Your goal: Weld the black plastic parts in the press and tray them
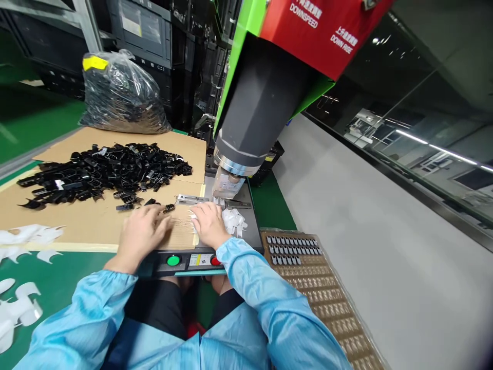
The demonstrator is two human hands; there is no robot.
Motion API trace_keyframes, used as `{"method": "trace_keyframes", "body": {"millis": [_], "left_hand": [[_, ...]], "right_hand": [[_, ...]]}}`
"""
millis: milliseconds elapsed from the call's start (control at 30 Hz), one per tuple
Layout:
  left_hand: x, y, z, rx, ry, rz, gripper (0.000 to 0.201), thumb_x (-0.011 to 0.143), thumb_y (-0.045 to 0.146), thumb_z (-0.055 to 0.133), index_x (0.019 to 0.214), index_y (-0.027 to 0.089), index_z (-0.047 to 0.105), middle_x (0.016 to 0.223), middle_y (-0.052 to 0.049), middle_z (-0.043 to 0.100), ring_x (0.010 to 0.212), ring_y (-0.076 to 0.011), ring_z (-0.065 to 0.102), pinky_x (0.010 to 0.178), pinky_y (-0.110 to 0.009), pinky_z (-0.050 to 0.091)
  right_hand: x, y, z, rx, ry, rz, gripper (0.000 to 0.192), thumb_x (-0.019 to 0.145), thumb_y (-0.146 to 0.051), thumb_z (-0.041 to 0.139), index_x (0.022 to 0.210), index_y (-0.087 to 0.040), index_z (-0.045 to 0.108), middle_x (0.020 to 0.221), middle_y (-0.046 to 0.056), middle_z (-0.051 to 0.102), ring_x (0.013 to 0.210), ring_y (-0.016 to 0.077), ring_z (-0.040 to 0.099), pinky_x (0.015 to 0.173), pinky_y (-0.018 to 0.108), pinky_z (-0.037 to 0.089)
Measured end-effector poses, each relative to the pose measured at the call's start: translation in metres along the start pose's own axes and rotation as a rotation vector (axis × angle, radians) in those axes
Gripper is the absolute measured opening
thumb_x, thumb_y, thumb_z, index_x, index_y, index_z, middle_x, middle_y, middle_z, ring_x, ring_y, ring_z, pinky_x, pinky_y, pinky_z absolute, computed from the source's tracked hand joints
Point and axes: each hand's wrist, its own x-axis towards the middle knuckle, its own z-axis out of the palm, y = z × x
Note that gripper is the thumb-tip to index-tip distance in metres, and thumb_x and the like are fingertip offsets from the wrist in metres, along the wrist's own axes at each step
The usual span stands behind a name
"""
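Blue sleeves (246, 288) lead to both hands on cardboard (77, 218): left hand (142, 228) curled just short of a black clip (168, 208); right hand (208, 223) pinches a white piece (193, 216), whose long axis I cannot tell.

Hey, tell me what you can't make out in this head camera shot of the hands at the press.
- Left hand: fingertips curl onto the cardboard; whether they pinch a black part is too small to tell.
- Right hand: its back hides what the fingers hold beside the white pieces.
- Tray: cut off by the lower edge; parts too small to identify.
- Bag: glare blurs its contents.
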Motion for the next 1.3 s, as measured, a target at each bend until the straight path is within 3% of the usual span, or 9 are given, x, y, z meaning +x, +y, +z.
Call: {"method": "trace_keyframes", "body": {"millis": [67,167,367,467,600,767,867,1033,1300], "left_hand": [[0.002,-0.023,-0.011,0.073,0.014,-0.076,0.049,0.103,0.057,0.055,0.137,0.023,0.066,0.139,-0.019,0.069,0.13,-0.0447,0.06,0.105,-0.06,0.047],[0.001,-0.049,-0.02,0.111,-0.059,-0.097,0.045,0.102,0.053,0.053,0.133,0.021,0.064,0.135,-0.022,0.07,0.126,-0.0459,0.062,0.099,-0.06,0.049],[0.003,-0.058,-0.022,0.091,-0.167,-0.029,0.034,0.099,0.048,0.051,0.116,0.024,0.067,0.121,-0.016,0.074,0.12,-0.0419,0.065,0.098,-0.058,0.05],[0.005,-0.058,-0.019,0.068,-0.175,-0.01,0.034,0.099,0.051,0.05,0.113,0.025,0.067,0.115,-0.014,0.073,0.117,-0.0387,0.066,0.098,-0.054,0.051],[0.004,-0.061,-0.014,0.005,-0.204,0.034,0.035,0.101,0.056,0.048,0.109,0.026,0.065,0.106,-0.012,0.073,0.107,-0.0353,0.069,0.096,-0.05,0.052],[-0.002,-0.053,0.001,-0.069,-0.154,0.043,0.026,0.096,0.05,0.052,0.105,0.027,0.06,0.104,-0.013,0.072,0.1,-0.0355,0.07,0.084,-0.049,0.054],[-0.005,-0.042,0.011,-0.143,-0.112,0.062,0.034,0.093,0.049,0.054,0.115,0.025,0.061,0.115,-0.017,0.069,0.107,-0.0368,0.068,0.091,-0.051,0.058],[-0.01,-0.026,0.014,-0.202,-0.078,0.069,0.033,0.093,0.052,0.056,0.108,0.024,0.064,0.11,-0.019,0.07,0.114,-0.0394,0.065,0.098,-0.054,0.058],[-0.03,-0.024,0.012,-0.165,-0.184,0.136,0.034,0.102,0.054,0.049,0.105,0.026,0.068,0.115,-0.011,0.075,0.115,-0.0336,0.069,0.106,-0.051,0.054]], "right_hand": [[0.024,-0.011,0.01,0.002,-0.049,-0.028,0.033,0.108,-0.026,0.063,0.141,-0.023,0.065,0.143,0.01,0.069,0.135,0.029,0.051,0.116,0.047,0.039],[0.058,-0.024,0.029,-0.032,-0.144,-0.051,0.029,0.106,-0.024,0.065,0.135,-0.022,0.065,0.134,0.009,0.072,0.133,0.0287,0.051,0.113,0.045,0.041],[0.086,-0.038,0.048,-0.138,-0.203,-0.062,0.02,0.105,-0.014,0.057,0.12,-0.022,0.067,0.119,0.01,0.074,0.12,0.0284,0.057,0.106,0.044,0.043],[0.077,-0.041,0.038,-0.12,-0.168,-0.05,0.017,0.107,-0.019,0.057,0.121,-0.023,0.067,0.119,0.01,0.073,0.118,0.0287,0.058,0.106,0.044,0.045],[0.042,-0.03,0.012,0.019,-0.057,0.033,0.015,0.108,-0.023,0.058,0.12,-0.023,0.066,0.119,0.008,0.071,0.114,0.0265,0.06,0.106,0.04,0.049],[-0.01,0.02,-0.012,0.147,0.151,0.271,0.023,0.101,-0.012,0.057,0.12,-0.02,0.067,0.117,0.009,0.071,0.115,0.0236,0.066,0.106,0.035,0.053],[-0.026,0.054,-0.014,0.135,0.236,0.413,0.03,0.098,-0.009,0.057,0.124,-0.019,0.069,0.119,0.011,0.071,0.113,0.0248,0.068,0.104,0.037,0.055],[-0.022,0.08,-0.01,0.056,0.2,0.451,0.032,0.103,-0.012,0.057,0.131,-0.019,0.072,0.127,0.013,0.071,0.117,0.0255,0.066,0.108,0.037,0.053],[-0.016,0.068,-0.019,-0.239,0.091,0.385,0.027,0.108,-0.03,0.061,0.132,-0.025,0.073,0.117,0.013,0.067,0.112,0.0313,0.053,0.097,0.044,0.045]]}}
